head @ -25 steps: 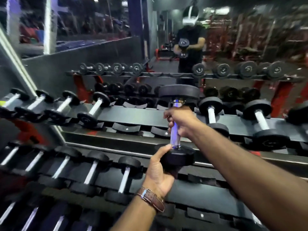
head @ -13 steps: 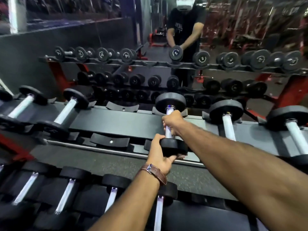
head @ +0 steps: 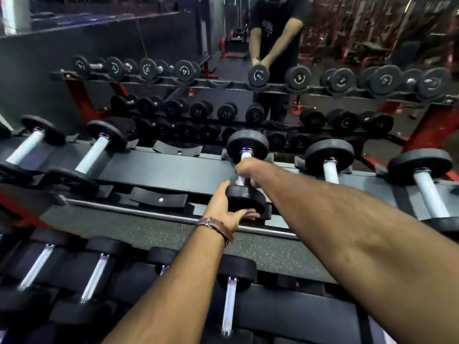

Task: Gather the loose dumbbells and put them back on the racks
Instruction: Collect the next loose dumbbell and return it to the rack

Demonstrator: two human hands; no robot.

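Observation:
A black dumbbell (head: 247, 145) with a chrome handle lies across the top shelf of the rack (head: 173, 173), its far head in the back cradle and its near head down at the front cradle. My right hand (head: 244, 170) is closed around the handle. My left hand (head: 224, 207), with a brown watch strap at the wrist, cups the left and underside of the near head.
More dumbbells sit on the top shelf: two to the left (head: 99, 150) and two to the right (head: 329, 157). An unfilled cradle pair (head: 159, 198) lies just left of my hands. The lower shelf holds several dumbbells (head: 229, 284). A mirror behind shows the reflected rack and person.
The dumbbell has come down from an upright hold in the air onto the top shelf's cradles. Both hands followed it forward and stayed on it.

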